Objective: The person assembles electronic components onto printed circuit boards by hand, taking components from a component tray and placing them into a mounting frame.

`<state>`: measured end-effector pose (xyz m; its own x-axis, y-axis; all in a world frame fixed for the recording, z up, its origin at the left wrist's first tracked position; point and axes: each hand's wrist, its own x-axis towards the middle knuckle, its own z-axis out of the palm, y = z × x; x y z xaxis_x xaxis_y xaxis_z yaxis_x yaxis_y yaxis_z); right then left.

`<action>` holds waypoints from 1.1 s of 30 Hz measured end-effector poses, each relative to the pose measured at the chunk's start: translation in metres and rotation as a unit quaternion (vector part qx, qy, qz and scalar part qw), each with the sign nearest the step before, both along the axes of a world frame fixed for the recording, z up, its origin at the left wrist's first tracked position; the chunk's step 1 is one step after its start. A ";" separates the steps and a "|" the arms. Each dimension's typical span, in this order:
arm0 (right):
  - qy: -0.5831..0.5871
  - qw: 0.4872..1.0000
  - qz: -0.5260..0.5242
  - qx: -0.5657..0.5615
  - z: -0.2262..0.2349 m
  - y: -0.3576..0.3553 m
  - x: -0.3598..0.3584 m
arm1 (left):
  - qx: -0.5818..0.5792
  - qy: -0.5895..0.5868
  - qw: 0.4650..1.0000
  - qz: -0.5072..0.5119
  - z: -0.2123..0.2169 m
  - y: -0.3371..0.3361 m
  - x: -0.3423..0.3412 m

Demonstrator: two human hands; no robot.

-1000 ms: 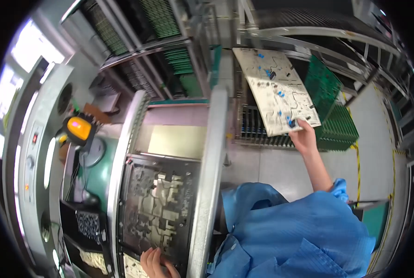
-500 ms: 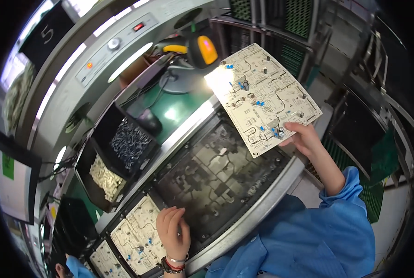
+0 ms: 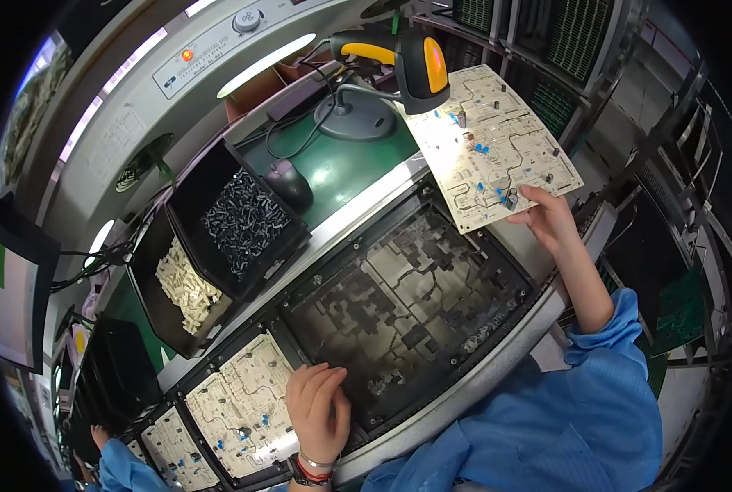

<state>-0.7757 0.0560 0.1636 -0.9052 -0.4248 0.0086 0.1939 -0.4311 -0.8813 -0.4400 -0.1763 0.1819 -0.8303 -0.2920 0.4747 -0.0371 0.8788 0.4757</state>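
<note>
My right hand point(image 3: 551, 220) pinches the near right corner of a cream circuit board point(image 3: 509, 152), thumb on top and fingers underneath. Blue and dark components stand on the board, which is held tilted in the air. Its far left part lies in bright light beneath a yellow and black barcode scanner point(image 3: 423, 74) on a stand. My left hand point(image 3: 318, 416) rests with loosely bent fingers at the near left edge of a dark carrier fixture point(image 3: 366, 303) with a patterned bed. Nothing shows in it. Left of that hand, another populated board point(image 3: 239, 402) sits in its own frame.
Black bins with dark small parts point(image 3: 243, 225) and cream connectors point(image 3: 186, 287) stand beyond the fixture. A computer mouse point(image 3: 289, 182) lies on the green mat point(image 3: 333, 193). At far left a co-worker's blue sleeve point(image 3: 124, 467) and hand reach in. Racks point(image 3: 575, 41) stand at right.
The board in my right hand has come under the scanner, with its far left end now partly behind the scanner head. My left hand stays by the fixture. The view has shifted.
</note>
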 end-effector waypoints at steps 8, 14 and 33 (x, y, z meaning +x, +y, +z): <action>0.004 1.000 -0.010 0.010 0.005 0.002 0.004 | -0.002 0.000 1.000 0.005 0.000 -0.004 0.000; -0.003 1.000 -0.003 0.006 0.008 0.015 0.007 | -0.020 0.019 0.999 0.034 0.012 -0.005 0.004; -0.180 0.944 0.272 0.052 -0.007 0.012 0.026 | 0.677 -0.023 0.735 -0.025 -0.015 -0.019 0.025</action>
